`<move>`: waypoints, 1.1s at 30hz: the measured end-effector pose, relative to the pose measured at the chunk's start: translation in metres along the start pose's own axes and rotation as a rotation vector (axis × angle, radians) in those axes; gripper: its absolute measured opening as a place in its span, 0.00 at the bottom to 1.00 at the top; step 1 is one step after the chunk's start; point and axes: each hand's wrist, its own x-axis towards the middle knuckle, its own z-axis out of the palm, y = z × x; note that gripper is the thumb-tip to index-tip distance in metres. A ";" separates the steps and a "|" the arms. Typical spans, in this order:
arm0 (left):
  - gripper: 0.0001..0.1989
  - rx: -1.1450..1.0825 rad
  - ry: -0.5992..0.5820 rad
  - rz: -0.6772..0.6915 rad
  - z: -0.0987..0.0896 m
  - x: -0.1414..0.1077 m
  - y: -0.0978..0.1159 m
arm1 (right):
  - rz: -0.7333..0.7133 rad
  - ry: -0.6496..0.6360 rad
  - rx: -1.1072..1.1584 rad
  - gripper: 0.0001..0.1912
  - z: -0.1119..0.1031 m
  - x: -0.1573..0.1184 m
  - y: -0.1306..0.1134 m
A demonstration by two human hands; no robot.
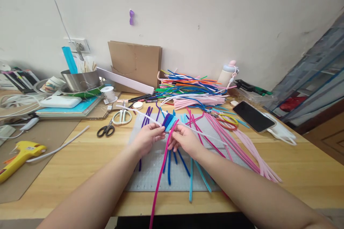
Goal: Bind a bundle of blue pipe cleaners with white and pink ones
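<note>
Between my two hands is a small bundle of purple, blue and light blue pipe cleaners (168,121), wound side by side around white stems. My left hand (151,137) pinches the bundle's left end, at the purple windings. At its right end, my right hand (185,139) has its fingers closed on a magenta pipe cleaner (162,171), which hangs down past the table's front edge. White stems stick out to both sides of the bundle. Under my hands, loose blue, light blue, purple and pink pipe cleaners lie on a grey cutting mat (153,185).
Black scissors (106,129) and white-handled scissors (122,116) lie left of the mat. A yellow glue gun (23,155) is at the far left. Behind are piled pipe cleaners (193,89) and cardboard (134,62). A phone (253,116) and a bottle (227,75) stand or lie rightward.
</note>
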 end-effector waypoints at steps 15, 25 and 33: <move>0.04 -0.108 0.057 -0.098 0.004 -0.001 -0.002 | -0.078 0.085 -0.210 0.06 0.001 -0.004 -0.001; 0.05 -0.224 0.120 -0.068 0.005 0.000 -0.003 | -0.022 0.107 0.069 0.11 0.001 -0.001 -0.001; 0.06 -0.248 0.118 -0.070 0.007 0.000 -0.005 | 0.099 -0.004 0.380 0.13 0.006 -0.007 -0.001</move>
